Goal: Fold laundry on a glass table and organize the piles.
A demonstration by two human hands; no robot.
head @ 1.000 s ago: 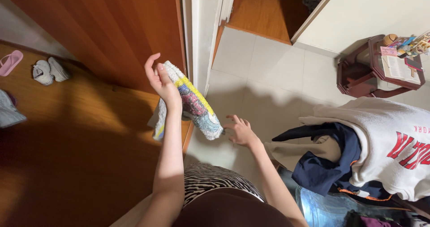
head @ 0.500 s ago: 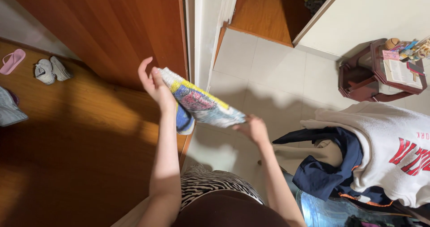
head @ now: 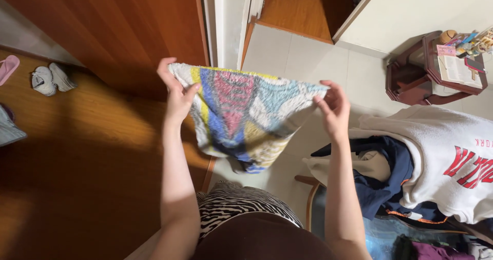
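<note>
A small terry towel (head: 241, 113) with yellow, blue, pink and pale-blue patches hangs spread out in front of me. My left hand (head: 176, 93) pinches its upper left corner. At the upper right corner my right hand (head: 333, 106) grips the other end. The towel is stretched between both hands at chest height and its lower edge droops loose above the floor.
A pile of clothes (head: 416, 172), with a white sweatshirt on top of dark blue garments, lies at my right on a chair. A small dark wooden table (head: 411, 80) with books stands far right. A wooden door (head: 133, 29) is ahead; socks (head: 47, 79) and a pink slipper (head: 6, 67) lie left.
The towel was folded and held mainly by my left hand. My right hand took its free end and pulled it right, opening the towel out flat between both hands.
</note>
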